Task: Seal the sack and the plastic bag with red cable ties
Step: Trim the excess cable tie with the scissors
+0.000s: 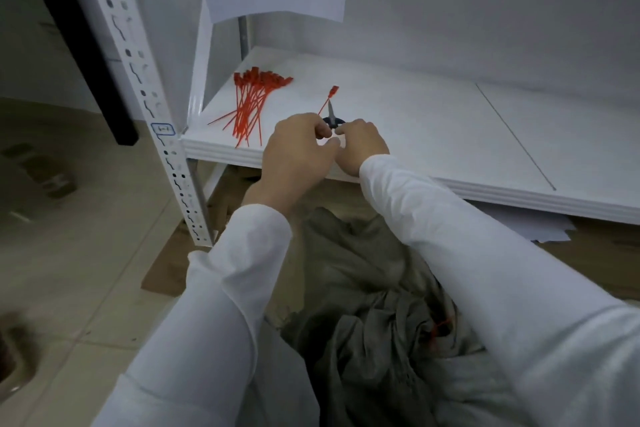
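I'm working at the lone cable tie [329,101] and scissors [331,111] on the shelf [450,135] — left hand [298,149] and right hand [362,146] curling together, but I can't tell what each is gripping. The sack [346,270] below is already wearing a red tie [438,328] — next, gathering the plastic bag's neck, which I can't make out.
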`<state>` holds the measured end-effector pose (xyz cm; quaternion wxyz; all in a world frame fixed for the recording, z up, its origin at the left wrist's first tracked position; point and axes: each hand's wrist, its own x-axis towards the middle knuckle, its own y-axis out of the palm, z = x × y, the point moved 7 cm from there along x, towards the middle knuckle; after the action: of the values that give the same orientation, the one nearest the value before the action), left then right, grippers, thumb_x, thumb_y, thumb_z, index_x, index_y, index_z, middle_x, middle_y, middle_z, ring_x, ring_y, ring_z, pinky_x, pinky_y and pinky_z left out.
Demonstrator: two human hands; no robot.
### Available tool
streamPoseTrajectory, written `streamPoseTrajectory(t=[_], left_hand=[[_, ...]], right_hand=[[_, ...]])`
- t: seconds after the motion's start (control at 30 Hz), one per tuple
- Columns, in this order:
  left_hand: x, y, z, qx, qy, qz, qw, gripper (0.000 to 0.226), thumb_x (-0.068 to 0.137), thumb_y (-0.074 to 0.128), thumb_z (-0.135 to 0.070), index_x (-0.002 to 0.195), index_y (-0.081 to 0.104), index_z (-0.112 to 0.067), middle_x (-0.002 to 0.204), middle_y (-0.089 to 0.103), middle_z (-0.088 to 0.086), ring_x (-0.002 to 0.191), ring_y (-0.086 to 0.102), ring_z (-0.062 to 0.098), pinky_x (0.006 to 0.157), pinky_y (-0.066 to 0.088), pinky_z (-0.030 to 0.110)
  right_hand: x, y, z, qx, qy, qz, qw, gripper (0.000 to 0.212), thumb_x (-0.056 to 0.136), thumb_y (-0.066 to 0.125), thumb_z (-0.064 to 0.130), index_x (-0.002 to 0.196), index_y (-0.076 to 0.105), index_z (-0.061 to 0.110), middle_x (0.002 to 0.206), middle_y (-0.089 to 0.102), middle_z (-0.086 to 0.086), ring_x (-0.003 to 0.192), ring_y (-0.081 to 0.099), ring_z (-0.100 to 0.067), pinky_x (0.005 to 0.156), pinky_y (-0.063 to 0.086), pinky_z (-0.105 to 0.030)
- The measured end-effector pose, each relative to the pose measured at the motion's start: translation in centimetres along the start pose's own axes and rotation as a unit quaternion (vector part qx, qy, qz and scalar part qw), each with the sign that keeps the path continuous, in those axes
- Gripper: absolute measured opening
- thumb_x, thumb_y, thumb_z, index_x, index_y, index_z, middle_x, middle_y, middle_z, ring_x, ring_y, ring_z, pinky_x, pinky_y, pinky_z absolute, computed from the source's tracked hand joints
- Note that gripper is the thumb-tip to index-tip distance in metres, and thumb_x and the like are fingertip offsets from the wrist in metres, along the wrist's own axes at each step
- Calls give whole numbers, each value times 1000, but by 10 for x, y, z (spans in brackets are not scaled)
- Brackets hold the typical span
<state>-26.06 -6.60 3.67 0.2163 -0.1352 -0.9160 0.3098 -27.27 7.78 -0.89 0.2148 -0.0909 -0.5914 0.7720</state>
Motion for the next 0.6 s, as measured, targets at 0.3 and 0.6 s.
streamPoseTrajectory(t=[0.3, 0.6], left_hand=[[6, 8, 0, -41, -8, 5, 999, 18, 92, 59, -31, 101, 68, -17, 90, 57, -9, 78, 54, 8, 75, 41, 20], [2, 10, -2, -42, -9, 21, 999, 16, 92, 60, -25, 102, 68, -16, 101, 67, -1, 82, 58, 10, 78, 45, 21]], right_hand=[[38, 35, 4, -76, 24, 105, 991, 36, 98, 39, 24, 131, 49, 15, 134, 50, -12, 126, 45, -32, 104, 40, -47], [26, 10, -10, -108, 16, 20, 994, 27, 89, 45, 24, 109, 62, 13, 105, 61, -8, 98, 56, -27, 76, 47, -35]])
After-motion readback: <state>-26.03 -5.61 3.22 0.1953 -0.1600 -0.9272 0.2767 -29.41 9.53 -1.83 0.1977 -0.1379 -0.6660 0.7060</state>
